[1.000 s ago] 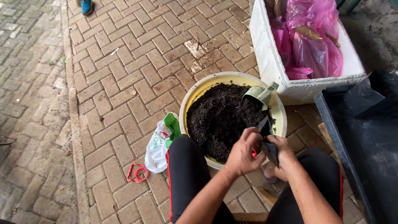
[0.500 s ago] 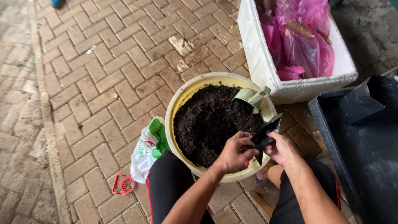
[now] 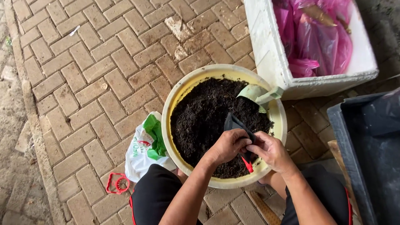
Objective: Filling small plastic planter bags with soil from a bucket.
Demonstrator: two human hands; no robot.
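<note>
A round yellow basin (image 3: pixel 179 98) full of dark soil (image 3: pixel 204 116) stands on the brick paving in front of my knees. My left hand (image 3: pixel 228 146) and my right hand (image 3: pixel 271 151) meet over the near part of the basin, both gripping a small black bag (image 3: pixel 234 123) with a red strip at its lower edge. The bag's top sticks up over the soil. A pale green scoop (image 3: pixel 259 95) lies in the soil at the far right of the basin.
A white foam box (image 3: pixel 266 46) holding pink plastic bags (image 3: pixel 316 37) stands at the back right. A dark tub (image 3: pixel 362 150) is at the right. A white and green plastic bag (image 3: pixel 146 148) and a red plastic ring (image 3: pixel 116 184) lie to the left of my knee.
Both hands have moved with the black bag from the basin's right rim to over the soil. The view has shifted, so the basin sits more central.
</note>
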